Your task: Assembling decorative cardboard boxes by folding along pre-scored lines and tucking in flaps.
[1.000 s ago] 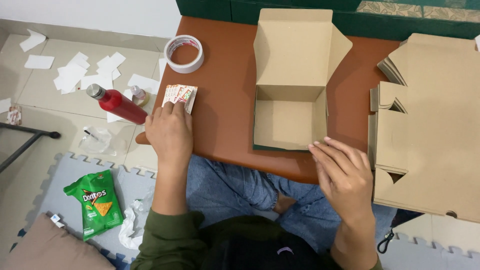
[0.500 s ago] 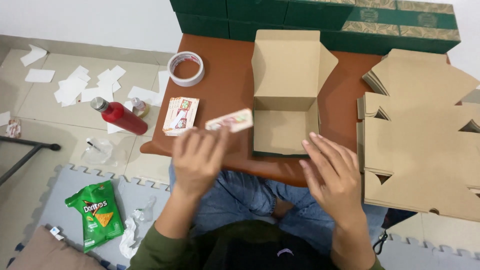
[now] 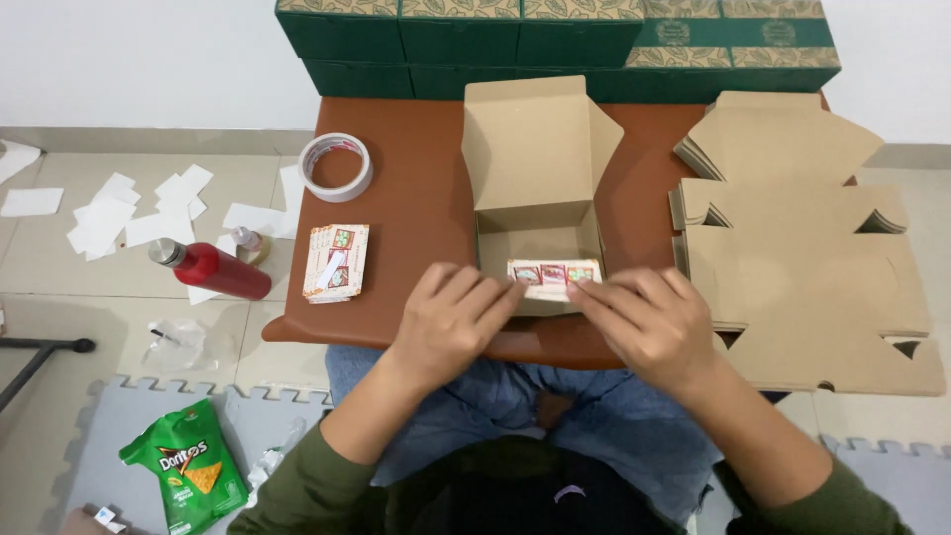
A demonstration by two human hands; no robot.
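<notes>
On the brown table [image 3: 416,208], seen from your head camera, your two hands meet at the front wall of the open cardboard box [image 3: 538,198]. Your left hand [image 3: 451,317] pinches the left end of a small printed label [image 3: 552,276] between its fingertips, and your right hand [image 3: 649,322] pinches the right end, so the label lies flat against the box's near edge. Left of your left hand, a stack of the same labels [image 3: 337,262] rests near the table's edge, with a roll of tape [image 3: 336,166] beyond it. To your right, flat cardboard blanks [image 3: 802,248] are piled up. Green boxes [image 3: 555,40] line the far side. On the floor to your left lie a red bottle [image 3: 210,268], paper scraps [image 3: 139,213] and a green snack bag [image 3: 188,476].
</notes>
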